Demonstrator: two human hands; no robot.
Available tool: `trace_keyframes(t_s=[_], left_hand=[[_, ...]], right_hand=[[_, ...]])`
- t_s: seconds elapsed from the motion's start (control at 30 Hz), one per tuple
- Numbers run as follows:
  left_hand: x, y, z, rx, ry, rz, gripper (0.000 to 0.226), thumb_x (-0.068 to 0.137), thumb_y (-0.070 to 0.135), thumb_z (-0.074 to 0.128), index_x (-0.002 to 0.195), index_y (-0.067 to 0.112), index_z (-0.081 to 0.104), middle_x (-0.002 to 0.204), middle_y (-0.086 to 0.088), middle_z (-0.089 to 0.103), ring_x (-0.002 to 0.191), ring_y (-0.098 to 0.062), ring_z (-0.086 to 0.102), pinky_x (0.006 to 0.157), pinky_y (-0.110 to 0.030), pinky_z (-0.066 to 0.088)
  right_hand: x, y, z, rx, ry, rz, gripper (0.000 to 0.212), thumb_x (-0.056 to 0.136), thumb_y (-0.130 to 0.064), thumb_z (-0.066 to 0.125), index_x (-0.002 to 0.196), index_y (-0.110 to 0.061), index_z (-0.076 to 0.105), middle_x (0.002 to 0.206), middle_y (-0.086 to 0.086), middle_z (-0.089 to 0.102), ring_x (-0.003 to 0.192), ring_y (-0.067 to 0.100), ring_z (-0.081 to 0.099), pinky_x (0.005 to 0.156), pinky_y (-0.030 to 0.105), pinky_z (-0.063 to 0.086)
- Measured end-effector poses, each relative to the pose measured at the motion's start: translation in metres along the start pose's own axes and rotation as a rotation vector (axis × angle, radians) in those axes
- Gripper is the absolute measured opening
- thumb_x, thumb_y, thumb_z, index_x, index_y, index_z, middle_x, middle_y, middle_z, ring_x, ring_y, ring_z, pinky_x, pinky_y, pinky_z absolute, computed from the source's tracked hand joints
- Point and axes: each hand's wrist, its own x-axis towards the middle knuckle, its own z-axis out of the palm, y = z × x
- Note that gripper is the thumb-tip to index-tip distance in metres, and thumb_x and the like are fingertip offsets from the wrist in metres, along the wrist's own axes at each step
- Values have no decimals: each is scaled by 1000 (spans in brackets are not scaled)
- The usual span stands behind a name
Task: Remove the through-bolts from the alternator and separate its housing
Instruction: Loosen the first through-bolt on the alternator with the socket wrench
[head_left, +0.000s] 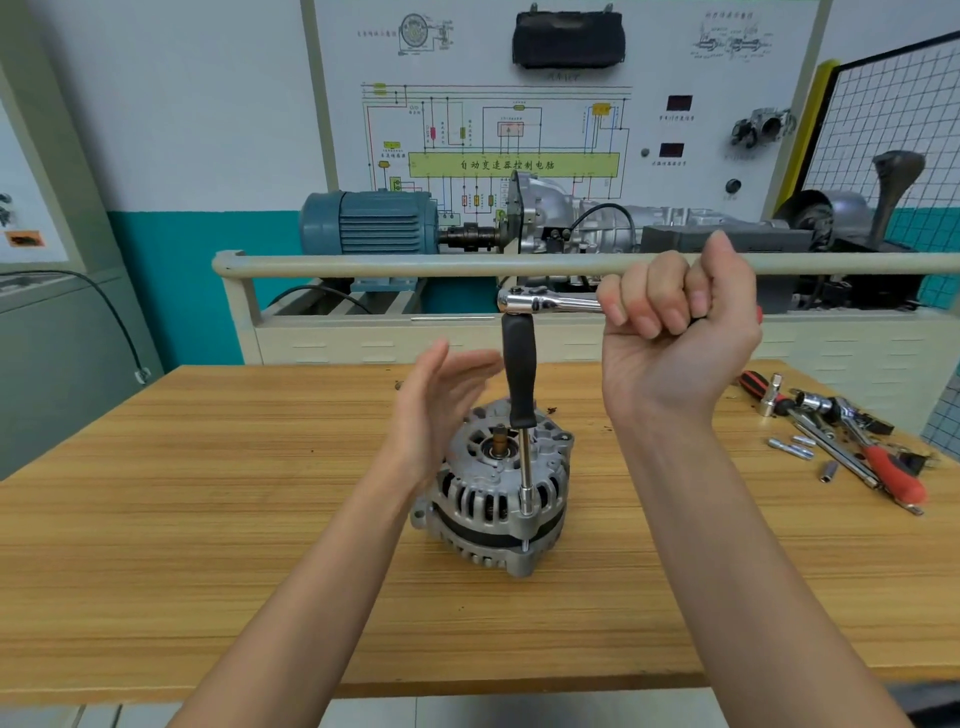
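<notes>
alternator upright mid-table | right hand fingers curled round ratchet handle, extension down on bolt | left hand fingers straight, spread, beside extension | spare tools far right

Right hand grips ratchet above alternator.

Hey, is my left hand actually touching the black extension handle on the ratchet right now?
Cannot tell. In the head view the open left hand has fingertips right at the edge of the black extension handle, overlapping it in the picture, but no clear contact or gap shows.
</notes>
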Motion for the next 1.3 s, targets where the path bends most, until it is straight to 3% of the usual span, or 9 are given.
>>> trace_keyframes(t_s=[0.07, 0.13, 0.23, 0.53, 0.77, 0.97, 1.1, 1.2, 1.3], left_hand=[[5, -18, 8, 702, 166, -61, 41, 101, 37, 38, 120, 9, 60, 119, -10, 65, 110, -22, 60, 102, -40, 45], [10, -35, 14, 1275, 109, -96, 42, 97, 43, 37, 112, 10, 60, 111, -9, 63, 103, -26, 58, 94, -42, 46], [15, -41, 11, 1438, 20, -89, 43, 93, 46, 38, 108, 13, 63, 118, -9, 59, 110, -29, 53, 96, -41, 42], [17, -41, 2, 1341, -36, 1, 28, 93, 38, 44, 86, 18, 63, 107, -2, 60, 102, -25, 53, 86, -38, 44], [19, -38, -3, 1217, -107, 33, 38, 91, 26, 51, 59, 31, 30, 70, 5, 41, 81, -28, 50, 66, -35, 33], [27, -34, -9, 1149, -247, 6, 23, 79, 42, 44, 85, 22, 51, 103, -10, 64, 99, -29, 58, 88, -39, 46], [29, -31, -16, 1057, -304, -86, 35, 91, 31, 58, 124, 20, 64, 138, 1, 54, 129, -16, 47, 101, -22, 30], [20, -14, -21, 644, -361, -98, 35, 94, 16, 56, 128, 11, 61, 140, 0, 54, 133, -16, 46, 106, -25, 38], [15, 12, -18, -184, -269, -62, 55, 91, 45, 44, 119, 2, 65, 125, -14, 65, 120, -27, 58, 97, -34, 50]], right_hand=[[1, -1, -1, -5, -15, 1, 63, 99, -12, 29, 37, -22, 37, 38, -7, 26, 38, 9, 24, 45, 25, 28], [1, -1, -2, -3, -34, 11, 64, 99, -12, 29, 36, -23, 38, 38, -8, 26, 38, 9, 24, 45, 24, 28], [4, -1, -6, 15, -52, 34, 64, 99, -13, 28, 37, -23, 37, 37, -8, 27, 38, 9, 23, 44, 24, 28], [18, -3, -15, 98, -88, 106, 54, 91, -12, 35, 37, -20, 35, 35, -7, 26, 35, 8, 18, 40, 22, 25], [32, 7, -24, 275, -59, 253, 46, 83, -11, 42, 38, -18, 34, 33, -6, 26, 33, 8, 20, 36, 21, 24], [49, 31, -31, 494, -56, 472, 47, 84, -11, 40, 38, -15, 35, 32, -3, 29, 37, 8, 14, 37, 22, 24], [58, 51, -27, 599, 10, 629, 47, 87, -12, 37, 42, -23, 30, 38, -8, 17, 36, 6, 14, 37, 21, 21], [60, 53, -31, 628, 40, 680, 45, 87, -13, 38, 46, -25, 27, 36, -6, 20, 36, 6, 14, 38, 21, 21], [57, 47, -39, 640, 79, 642, 48, 87, -11, 38, 40, -20, 30, 31, -2, 28, 36, 6, 14, 36, 22, 23]])
